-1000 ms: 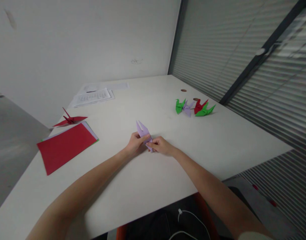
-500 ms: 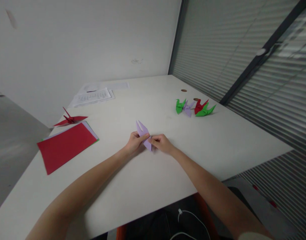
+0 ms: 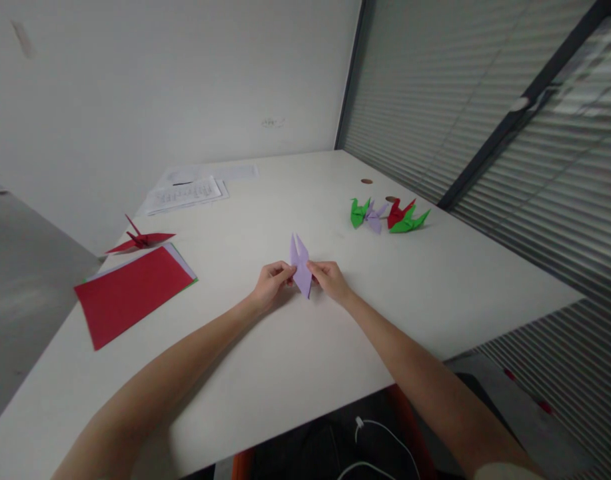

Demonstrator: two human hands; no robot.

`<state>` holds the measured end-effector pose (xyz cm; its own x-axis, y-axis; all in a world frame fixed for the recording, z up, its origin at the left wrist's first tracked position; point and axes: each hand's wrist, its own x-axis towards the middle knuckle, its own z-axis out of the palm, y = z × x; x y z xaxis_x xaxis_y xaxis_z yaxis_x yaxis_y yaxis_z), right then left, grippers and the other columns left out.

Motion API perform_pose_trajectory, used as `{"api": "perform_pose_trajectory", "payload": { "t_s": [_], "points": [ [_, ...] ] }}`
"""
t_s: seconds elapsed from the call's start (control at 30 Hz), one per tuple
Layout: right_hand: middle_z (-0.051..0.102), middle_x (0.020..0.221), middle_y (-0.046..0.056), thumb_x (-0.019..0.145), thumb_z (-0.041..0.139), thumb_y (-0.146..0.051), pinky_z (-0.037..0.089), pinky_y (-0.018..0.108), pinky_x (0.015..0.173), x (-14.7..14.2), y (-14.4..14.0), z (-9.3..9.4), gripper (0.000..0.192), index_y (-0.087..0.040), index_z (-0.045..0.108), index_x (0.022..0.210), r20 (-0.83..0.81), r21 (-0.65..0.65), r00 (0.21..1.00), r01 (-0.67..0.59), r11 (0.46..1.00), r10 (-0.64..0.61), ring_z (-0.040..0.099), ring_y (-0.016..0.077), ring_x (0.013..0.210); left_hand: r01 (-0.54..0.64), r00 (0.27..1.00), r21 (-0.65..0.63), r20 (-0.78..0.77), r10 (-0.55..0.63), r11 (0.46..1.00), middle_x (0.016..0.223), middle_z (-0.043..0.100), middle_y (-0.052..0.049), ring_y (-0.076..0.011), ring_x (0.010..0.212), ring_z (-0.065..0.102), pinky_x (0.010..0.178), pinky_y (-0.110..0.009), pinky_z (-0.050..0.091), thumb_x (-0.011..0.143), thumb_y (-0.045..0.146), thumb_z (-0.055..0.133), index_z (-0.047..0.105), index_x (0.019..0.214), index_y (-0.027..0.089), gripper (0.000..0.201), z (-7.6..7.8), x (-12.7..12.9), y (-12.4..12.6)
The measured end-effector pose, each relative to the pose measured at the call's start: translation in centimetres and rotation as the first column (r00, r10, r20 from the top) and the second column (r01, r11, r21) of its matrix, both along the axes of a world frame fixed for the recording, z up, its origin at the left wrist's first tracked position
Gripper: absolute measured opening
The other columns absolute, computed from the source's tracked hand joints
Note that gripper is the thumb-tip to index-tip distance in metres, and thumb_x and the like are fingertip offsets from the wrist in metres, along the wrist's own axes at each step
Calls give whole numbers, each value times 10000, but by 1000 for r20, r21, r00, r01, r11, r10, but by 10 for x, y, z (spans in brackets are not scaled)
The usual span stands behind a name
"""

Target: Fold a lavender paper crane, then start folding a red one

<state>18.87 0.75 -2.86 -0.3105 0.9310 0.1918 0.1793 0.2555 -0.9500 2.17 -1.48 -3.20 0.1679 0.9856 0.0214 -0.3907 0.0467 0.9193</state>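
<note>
A folded lilac paper piece, with two narrow points at its far end, stands upright near the middle of the white table. My left hand pinches its left side. My right hand pinches its right side. Both hands rest low on the tabletop, the paper between them.
A red paper sheet on a small stack lies at the left, with a red folded crane behind it. Several green, lilac and red folded cranes stand at the back right. Printed papers lie far back. Window blinds run along the right.
The lilac piece has turned from leaning left to pointing straight away and shifted slightly right. My right hand moved from its near tip to its right side.
</note>
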Motion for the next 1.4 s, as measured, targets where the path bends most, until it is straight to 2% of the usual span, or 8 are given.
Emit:
{"api": "perform_pose_trajectory", "payload": {
  "t_s": [0.1,0.2,0.37,0.5,0.67,0.9,1.17,1.4],
  "points": [
    [276,499,-43,738,474,-759,206,267,480,-1,-1,1,612,-217,342,489,20,-38,1000,-7,999,8,271,89,496,30,999,29,-40,-29,999,571,559,10,-78,537,475,540,-222,341,657,420,828,623,619,126,361,-2,-1,-1],
    [271,489,-43,730,519,-725,205,264,480,0,-4,5,602,-211,347,468,39,-2,999,-13,1000,13,266,85,492,29,996,59,-88,-24,998,570,555,10,-84,545,474,554,-230,346,684,425,808,620,619,129,357,-3,-1,-1],
    [434,500,-10,761,525,-681,307,266,506,0,-7,9,565,-173,519,515,-16,-10,996,-92,996,92,392,114,519,85,991,77,-115,-75,993,585,526,5,-98,562,464,562,-245,355,730,530,739,607,630,126,437,-6,0,-2],
    [468,484,-9,734,560,-696,334,264,504,-2,-9,7,576,-171,531,499,-39,-43,992,-119,992,117,417,117,511,165,965,74,-218,-145,984,556,486,7,-88,520,404,513,-246,295,740,625,682,603,629,111,531,-5,2,-6],
    [484,482,-2,730,539,-733,349,257,489,-4,-10,5,621,-165,530,479,-104,-134,981,-177,975,164,426,108,487,185,940,103,-308,-146,977,489,423,25,-73,475,338,485,-252,231,752,662,638,553,537,122,588,0,1,-7],
    [530,504,9,730,574,-709,385,274,527,-2,-11,7,584,-162,576,528,-103,-116,982,-171,979,159,463,128,517,175,946,141,-299,-126,975,512,451,17,-75,493,364,501,-245,254,783,645,621,586,576,110,575,-4,1,-6],
    [379,473,-31,716,539,-735,291,258,496,-2,-9,6,609,-185,447,471,-49,-51,997,-65,997,62,346,96,500,236,933,93,-299,-199,967,531,484,10,-75,501,383,508,-240,264,746,592,695,634,620,96,515,0,1,-9],
    [389,503,-30,715,574,-693,290,254,508,-2,-10,10,561,-177,483,514,-59,-68,996,-75,995,71,356,100,523,237,928,97,-317,-196,967,506,463,18,-70,482,365,491,-237,258,742,604,685,595,551,118,530,5,1,-10]
  ]
}}
